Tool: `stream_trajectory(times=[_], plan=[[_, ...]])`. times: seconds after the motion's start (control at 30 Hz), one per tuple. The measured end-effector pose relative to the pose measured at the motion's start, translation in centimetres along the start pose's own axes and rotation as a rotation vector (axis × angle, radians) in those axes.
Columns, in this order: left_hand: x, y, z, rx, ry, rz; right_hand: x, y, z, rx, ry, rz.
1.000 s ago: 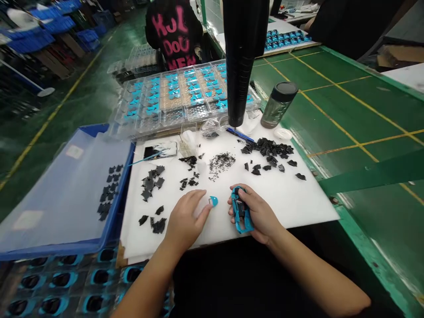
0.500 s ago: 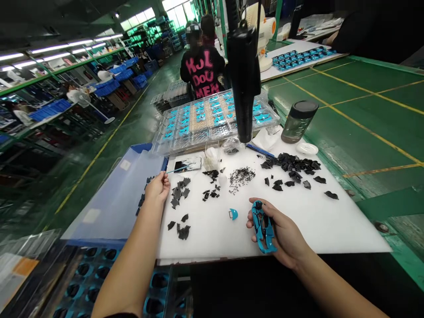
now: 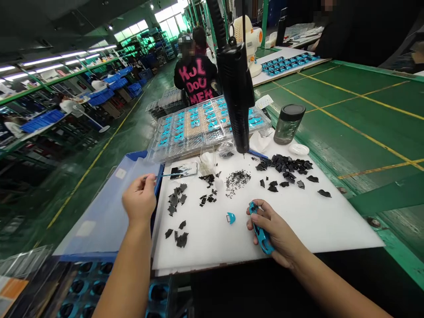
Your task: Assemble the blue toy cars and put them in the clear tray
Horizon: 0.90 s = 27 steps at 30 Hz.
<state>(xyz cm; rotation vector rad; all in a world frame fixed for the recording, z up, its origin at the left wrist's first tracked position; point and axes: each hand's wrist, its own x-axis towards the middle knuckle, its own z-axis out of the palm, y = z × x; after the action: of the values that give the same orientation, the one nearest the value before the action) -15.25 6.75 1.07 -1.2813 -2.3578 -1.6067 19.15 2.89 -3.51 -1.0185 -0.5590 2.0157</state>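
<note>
Scattered black plastic pieces [image 3: 286,164] dot the white-topped bench [image 3: 314,225]. Over its near part, the right hand [image 3: 278,229] wraps a long blue plastic shell [image 3: 264,240]; off its left side, the left hand [image 3: 139,198] pinches a thin blue stick [image 3: 168,175]. Beyond stretches green floor [image 3: 127,132].

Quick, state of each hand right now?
Left hand: closed, pinching a thin light-blue stick.
Right hand: closed around an elongated blue plastic shell.

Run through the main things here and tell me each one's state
Left hand: pinching blue stick
Right hand: gripping blue shell
Blue shell: held, tilted
Small blue piece: lying loose on mat
Jar: lid on
Tiny black parts: scattered
Clear tray: holding blue parts
Black tool: hanging, tip down
</note>
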Motion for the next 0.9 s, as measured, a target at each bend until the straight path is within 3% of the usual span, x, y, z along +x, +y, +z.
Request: stream_trajectory(times=[0.13,0.27,0.4,0.57,0.9], plan=[[-1.4,1.0,-2.3,-0.36,0.117,-0.039,0.1,0.2,0.1,0.149,0.002,0.09],[-4.1,3.0,-4.0,-0.597,0.108,-0.077,0.5,0.9,0.8,0.313,-0.076,0.221],[-7.9,5.1,-4.6,-0.566,0.127,-0.049,1.1,2.0,1.3,0.373,-0.172,0.303],[-11.5,6.1,-3.7,-0.469,0.082,0.162,1.6,3.0,1.1,0.351,-0.19,0.284],[-13.4,5.8,-2.1,-0.369,-0.129,0.184,1.6,3.1,1.4,0.289,-0.173,0.275]])
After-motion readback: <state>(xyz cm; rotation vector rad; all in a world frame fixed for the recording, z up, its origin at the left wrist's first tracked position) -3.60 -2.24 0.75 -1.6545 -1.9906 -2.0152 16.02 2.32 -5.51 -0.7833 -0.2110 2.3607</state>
